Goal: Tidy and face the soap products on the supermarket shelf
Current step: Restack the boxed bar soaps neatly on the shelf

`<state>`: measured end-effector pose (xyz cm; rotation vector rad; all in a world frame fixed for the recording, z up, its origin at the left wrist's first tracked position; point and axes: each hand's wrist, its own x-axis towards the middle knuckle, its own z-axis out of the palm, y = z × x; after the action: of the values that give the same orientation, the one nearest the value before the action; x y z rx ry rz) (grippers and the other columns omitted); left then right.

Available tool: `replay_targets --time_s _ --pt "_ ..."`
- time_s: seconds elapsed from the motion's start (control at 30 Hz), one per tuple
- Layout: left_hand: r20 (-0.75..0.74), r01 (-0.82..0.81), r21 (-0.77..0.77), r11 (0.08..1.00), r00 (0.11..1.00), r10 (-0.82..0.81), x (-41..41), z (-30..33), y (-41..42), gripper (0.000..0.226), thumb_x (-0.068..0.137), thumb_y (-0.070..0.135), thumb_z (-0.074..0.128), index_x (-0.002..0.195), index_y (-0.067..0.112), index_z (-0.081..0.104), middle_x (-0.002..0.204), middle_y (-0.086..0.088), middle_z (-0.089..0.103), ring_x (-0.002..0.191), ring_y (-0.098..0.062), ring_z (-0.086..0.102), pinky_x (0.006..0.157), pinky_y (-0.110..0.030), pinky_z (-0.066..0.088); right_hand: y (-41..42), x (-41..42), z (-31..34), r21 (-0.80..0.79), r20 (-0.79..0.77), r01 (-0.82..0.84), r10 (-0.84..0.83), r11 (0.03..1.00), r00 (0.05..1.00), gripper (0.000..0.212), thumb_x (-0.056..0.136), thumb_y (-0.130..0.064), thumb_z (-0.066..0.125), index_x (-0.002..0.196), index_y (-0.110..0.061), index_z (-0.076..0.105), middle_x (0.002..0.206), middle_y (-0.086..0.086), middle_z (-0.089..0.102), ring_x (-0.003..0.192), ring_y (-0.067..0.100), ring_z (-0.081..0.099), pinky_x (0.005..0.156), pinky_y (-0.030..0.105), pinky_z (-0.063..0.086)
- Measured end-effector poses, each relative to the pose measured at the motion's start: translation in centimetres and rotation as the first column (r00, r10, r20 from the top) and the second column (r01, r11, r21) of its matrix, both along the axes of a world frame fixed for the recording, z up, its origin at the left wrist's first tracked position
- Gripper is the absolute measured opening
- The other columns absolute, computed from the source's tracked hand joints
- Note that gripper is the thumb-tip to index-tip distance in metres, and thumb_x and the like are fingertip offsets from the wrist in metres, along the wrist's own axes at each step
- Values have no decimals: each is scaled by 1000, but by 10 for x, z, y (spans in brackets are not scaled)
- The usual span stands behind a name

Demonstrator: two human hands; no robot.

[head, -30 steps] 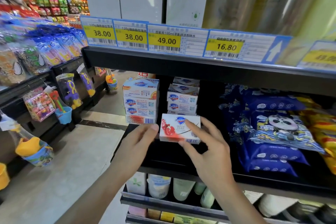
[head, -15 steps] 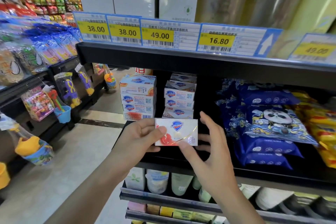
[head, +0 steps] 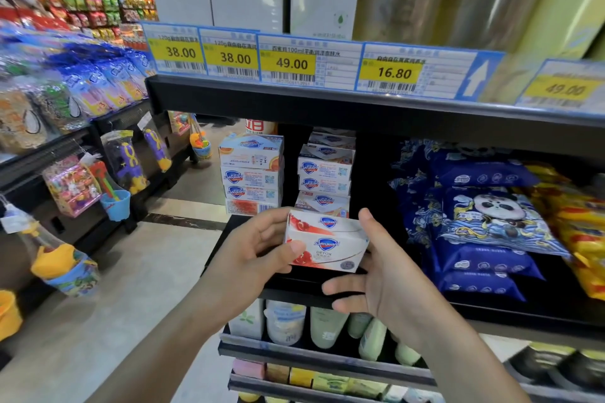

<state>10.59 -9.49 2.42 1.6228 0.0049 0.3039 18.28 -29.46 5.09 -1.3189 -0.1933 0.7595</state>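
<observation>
So in the last second the soap box [head: 327, 244] came off the black shelf [head: 327, 286] and got tipped up, its Safeguard Detox front now facing the person, which looked like checking its face before stacking it. The left hand [head: 252, 258] was gripping the box's left end, thumb pressed over the front. The right hand [head: 379, 275] was cupping the right end, thumb up behind it, fingers [head: 340, 289] loosely spread underneath. Just beyond both hands stood 2 stacks of soap [head: 252, 173], the right one messier.
</observation>
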Motion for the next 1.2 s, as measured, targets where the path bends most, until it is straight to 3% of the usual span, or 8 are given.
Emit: replay_targets --time_s 0.13,0.4,0.53,0.67,0.77,0.87,1.07,1.2 --pt "31 23 60 998 999 -25 -3 -2 0 40 97 25 72 130 45 64 131 7 73 121 -12 68 82 -24 59 2 2 -3 37 -11 -12 12 999 1000 54 75 -60 76 116 -23 77 104 13 77 68 26 71 62 35 61" --pt "73 31 59 998 997 -35 -8 -5 3 46 97 13 73 137 33 64 137 4 70 133 -13 61 101 -18 51 2 2 -5 111 -40 34 -30 993 999 51 68 -41 87 114 -19 78 111 17 77 72 22 72 69 32 62" --pt "-20 -9 87 996 1000 11 -13 -9 6 67 93 -4 73 137 45 61 139 13 68 134 -4 58 97 -22 56 1 2 -6 129 5 43 -44 991 999 50 63 -33 91 109 -17 79 109 18 77 77 22 73 74 32 62" --pt "-150 -78 14 997 986 79 -14 -8 6 75 92 -21 54 140 36 60 135 15 69 127 -6 64 95 -29 60 -2 1 -6 154 37 44 -50 987 998 50 64 -27 91 112 -18 77 115 18 76 84 24 74 79 33 63" --pt "-262 -173 -99 980 955 142 -14 -2 3 54 101 -6 49 135 32 62 122 12 76 110 -10 74 78 -30 64 -4 1 -8 161 58 39 -49 986 997 49 67 -20 91 114 -17 76 120 15 75 99 26 76 81 33 63" --pt "-341 -280 -36 959 906 251 -13 4 0 24 110 28 48 127 32 64 103 12 80 93 -13 78 65 -32 65 -5 2 -10 150 98 16 -31 989 995 46 73 -13 88 117 -17 74 122 10 75 111 27 73 81 31 62" --pt "-502 -146 -245 959 865 4 -12 13 2 68 86 82 55 120 25 74 110 -3 80 96 -25 79 61 -31 61 -6 2 -13 132 209 -34 6 991 978 46 72 -9 80 115 -24 74 126 5 73 115 25 72 88 31 60" --pt "-486 -81 -310 947 870 -85 -13 15 0 62 65 79 75 108 34 81 115 -3 79 99 -24 79 61 -28 59 -6 1 -16 114 282 -58 24 992 959 47 72 -5 79 114 -26 74 127 4 73 115 25 72 97 37 57"
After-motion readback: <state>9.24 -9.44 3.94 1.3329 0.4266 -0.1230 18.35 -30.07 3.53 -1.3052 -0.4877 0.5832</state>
